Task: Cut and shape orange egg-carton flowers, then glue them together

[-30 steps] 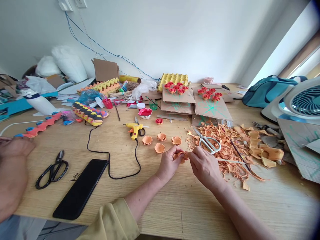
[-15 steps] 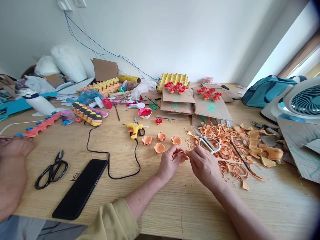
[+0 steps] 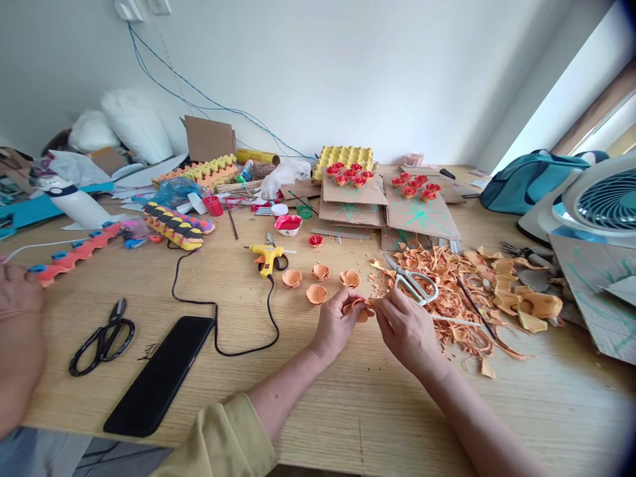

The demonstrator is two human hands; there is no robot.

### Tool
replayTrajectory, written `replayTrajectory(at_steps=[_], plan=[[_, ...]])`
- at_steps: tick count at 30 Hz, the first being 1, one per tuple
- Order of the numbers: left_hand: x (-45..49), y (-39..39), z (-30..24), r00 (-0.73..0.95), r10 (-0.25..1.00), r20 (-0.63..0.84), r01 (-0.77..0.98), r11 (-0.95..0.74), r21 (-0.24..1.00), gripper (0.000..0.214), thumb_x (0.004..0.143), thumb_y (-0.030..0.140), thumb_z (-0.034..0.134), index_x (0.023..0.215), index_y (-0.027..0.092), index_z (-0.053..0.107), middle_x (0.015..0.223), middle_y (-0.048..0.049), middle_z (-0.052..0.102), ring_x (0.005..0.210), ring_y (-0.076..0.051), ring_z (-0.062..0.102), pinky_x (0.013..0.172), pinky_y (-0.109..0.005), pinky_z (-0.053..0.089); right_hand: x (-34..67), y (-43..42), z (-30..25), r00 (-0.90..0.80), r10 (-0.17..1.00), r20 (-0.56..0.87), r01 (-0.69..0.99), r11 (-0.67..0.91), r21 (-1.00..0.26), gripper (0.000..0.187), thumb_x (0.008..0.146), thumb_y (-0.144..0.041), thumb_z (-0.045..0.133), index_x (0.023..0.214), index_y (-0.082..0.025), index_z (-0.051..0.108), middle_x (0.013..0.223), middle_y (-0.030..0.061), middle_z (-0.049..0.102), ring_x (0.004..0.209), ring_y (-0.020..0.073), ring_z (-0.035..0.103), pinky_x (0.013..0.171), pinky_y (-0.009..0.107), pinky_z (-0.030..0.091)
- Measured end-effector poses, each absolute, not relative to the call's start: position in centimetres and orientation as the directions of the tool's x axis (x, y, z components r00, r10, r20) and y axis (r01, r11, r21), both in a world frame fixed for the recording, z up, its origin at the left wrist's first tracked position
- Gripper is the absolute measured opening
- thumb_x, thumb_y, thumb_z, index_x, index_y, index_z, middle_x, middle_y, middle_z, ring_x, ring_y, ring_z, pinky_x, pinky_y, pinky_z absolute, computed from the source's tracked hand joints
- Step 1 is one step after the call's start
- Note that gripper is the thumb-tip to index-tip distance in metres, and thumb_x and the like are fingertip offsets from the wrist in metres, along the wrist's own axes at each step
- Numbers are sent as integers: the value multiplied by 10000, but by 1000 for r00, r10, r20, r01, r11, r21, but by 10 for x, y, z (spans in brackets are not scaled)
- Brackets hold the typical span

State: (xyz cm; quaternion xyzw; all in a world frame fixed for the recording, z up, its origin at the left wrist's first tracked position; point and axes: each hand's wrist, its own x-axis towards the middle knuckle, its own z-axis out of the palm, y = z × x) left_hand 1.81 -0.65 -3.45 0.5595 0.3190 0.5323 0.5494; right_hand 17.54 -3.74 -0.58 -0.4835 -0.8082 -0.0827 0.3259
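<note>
My left hand (image 3: 334, 324) and my right hand (image 3: 403, 328) meet over the wooden table (image 3: 348, 397), both pinching one small orange paper flower (image 3: 360, 309) between their fingertips. Just beyond it lie several finished orange paper flowers (image 3: 318, 278). White-handled scissors (image 3: 413, 281) rest to the right on a heap of orange paper scraps (image 3: 477, 291). A yellow glue gun (image 3: 267, 256) with a black cord lies to the left of the flowers.
Another person's arm (image 3: 20, 331) rests at the left edge near black scissors (image 3: 102, 336) and a black phone (image 3: 159, 374). Red paper flowers (image 3: 412, 184) sit on cardboard sheets at the back beside a yellow egg tray (image 3: 346, 155). A fan (image 3: 603, 199) and blue bag (image 3: 531, 179) stand right.
My two hands have hardly moved, still working the orange flower. The other person's hand at the left edge has drawn back a little toward the left.
</note>
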Motion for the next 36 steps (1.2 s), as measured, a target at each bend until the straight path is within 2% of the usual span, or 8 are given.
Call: replayTrajectory(at_steps=[3, 5, 13, 18, 20, 27, 33, 36], plan=[[18, -7, -32, 199, 937, 286, -209, -245, 947, 187, 900, 347, 657, 879, 168, 607, 803, -17, 682, 778, -151, 687, 738, -240, 520, 173, -37, -6, -239, 763, 600, 791, 512, -336, 178, 997, -222, 491, 1020, -190, 664, 870, 49, 581, 733, 162, 563, 660, 274, 423], [18, -7, -32, 193, 934, 301, -185, -267, 946, 200, 904, 362, 652, 881, 170, 601, 809, -16, 678, 785, -145, 667, 739, -235, 507, 172, -36, -7, -207, 782, 587, 776, 497, -389, 169, 997, -236, 498, 1007, -195, 662, 872, 44, 577, 720, 154, 562, 641, 265, 425], [18, -7, -32, 235, 943, 235, -196, -190, 962, 284, 875, 440, 667, 861, 171, 578, 768, -13, 663, 708, -140, 648, 668, -234, 495, 174, -36, -7, -293, 751, 592, 827, 509, -237, 235, 1000, -212, 457, 913, -196, 674, 794, 44, 549, 696, 171, 532, 622, 289, 402], [18, -8, -28, 176, 941, 290, -182, -259, 949, 267, 876, 425, 670, 872, 171, 584, 798, -20, 667, 756, -141, 638, 708, -236, 488, 172, -36, -7, -208, 794, 571, 768, 494, -408, 189, 1003, -247, 479, 1011, -206, 664, 880, 54, 586, 733, 160, 567, 648, 278, 441], [19, -8, -29, 175, 941, 289, -179, -259, 949, 252, 876, 408, 671, 873, 171, 586, 793, -13, 654, 744, -132, 617, 698, -229, 477, 172, -35, -8, -204, 795, 571, 766, 493, -412, 190, 1001, -240, 479, 988, -201, 664, 866, 48, 577, 716, 156, 563, 631, 273, 435], [20, -7, -34, 213, 953, 217, -199, -175, 964, 265, 859, 399, 683, 843, 175, 543, 719, 12, 622, 642, -111, 566, 628, -221, 454, 174, -34, -9, -301, 746, 593, 829, 513, -224, 255, 1002, -219, 456, 861, -188, 667, 796, 47, 545, 690, 171, 535, 623, 293, 399], [19, -8, -29, 156, 949, 273, -174, -246, 953, 242, 869, 393, 673, 852, 177, 565, 765, -3, 633, 703, -119, 578, 660, -222, 465, 172, -33, -10, -221, 781, 584, 772, 506, -385, 181, 1005, -249, 486, 1011, -201, 660, 880, 52, 600, 739, 157, 570, 653, 272, 442], [20, -8, -32, 158, 951, 266, -183, -236, 954, 238, 867, 388, 675, 851, 178, 563, 755, -1, 622, 686, -117, 565, 657, -226, 465, 172, -33, -11, -231, 776, 587, 783, 507, -362, 194, 1003, -236, 474, 960, -193, 658, 850, 47, 586, 718, 157, 559, 626, 272, 425]])
